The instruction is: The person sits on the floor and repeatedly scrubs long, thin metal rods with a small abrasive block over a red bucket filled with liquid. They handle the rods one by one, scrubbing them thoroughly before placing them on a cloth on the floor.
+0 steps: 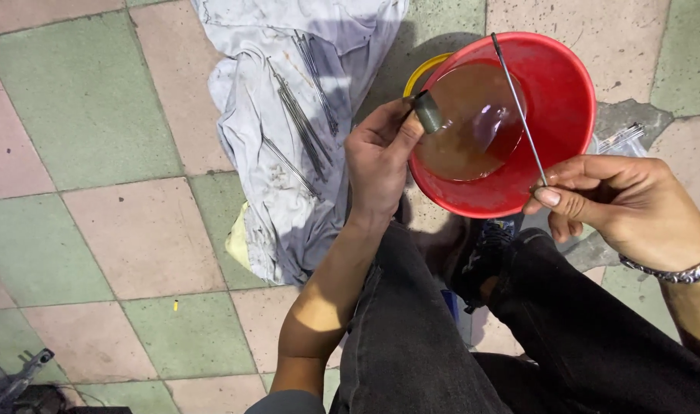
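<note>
Crouching over the red basin (572, 92) (brownish liquid inside), the left hand (377, 157) pinches a small grey pad (428, 113) at its rim; the right hand (622, 203) pinches a thin metal rod (518, 103) slanting across it.

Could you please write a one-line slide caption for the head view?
Left hand holds a small brush and right hand a thin metal rod over a red basin.

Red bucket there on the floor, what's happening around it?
A person crouches over a red bucket of brownish liquid. Their right hand pinches a thin metal rod slanting across the bucket, and their left hand holds a small grey piece at the rim. More rods lie on a pale cloth on the tiled floor.
</note>
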